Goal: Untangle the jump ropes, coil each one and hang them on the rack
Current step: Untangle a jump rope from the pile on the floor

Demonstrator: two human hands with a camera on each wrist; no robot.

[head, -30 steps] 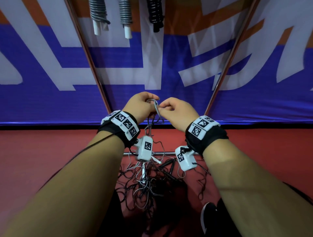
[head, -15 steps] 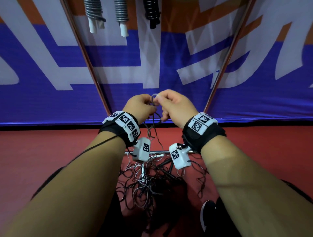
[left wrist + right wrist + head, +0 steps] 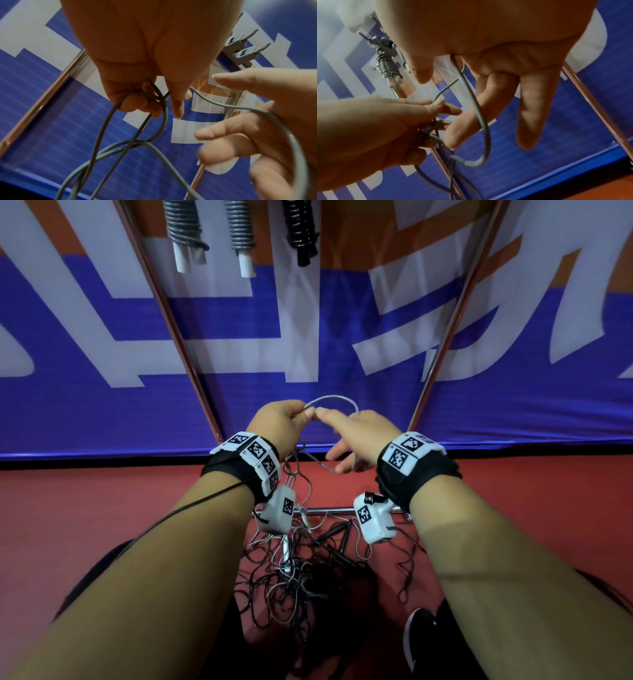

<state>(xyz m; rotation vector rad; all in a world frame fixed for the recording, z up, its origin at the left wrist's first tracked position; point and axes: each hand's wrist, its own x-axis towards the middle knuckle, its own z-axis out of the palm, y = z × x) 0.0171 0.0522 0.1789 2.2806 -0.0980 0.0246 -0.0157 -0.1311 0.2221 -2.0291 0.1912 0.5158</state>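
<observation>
A grey jump rope (image 3: 334,399) arcs between my two hands in front of the blue banner. My left hand (image 3: 298,416) pinches it, and several grey and dark strands (image 3: 154,98) run down from its curled fingers. My right hand (image 3: 339,455) has straight, spread fingers (image 3: 534,108); the grey loop (image 3: 471,108) passes through the gap beside its thumb and drapes over it. The strands drop to a tangle of thin black and grey ropes (image 3: 294,573) on the red floor between my arms. Three coiled ropes hang above: two grey (image 3: 185,231) (image 3: 239,227) and one black (image 3: 301,224).
The rack's copper-coloured poles (image 3: 171,320) (image 3: 445,323) slant on either side, with a low crossbar (image 3: 329,510) over the tangle. Free grey hooks (image 3: 240,46) show on the rack in the left wrist view. My black shoe (image 3: 416,635) stands at the lower right.
My hands were pressed together pinching the rope; now they have drawn apart. The right hand has opened its fingers, and a wider grey loop spans between the hands.
</observation>
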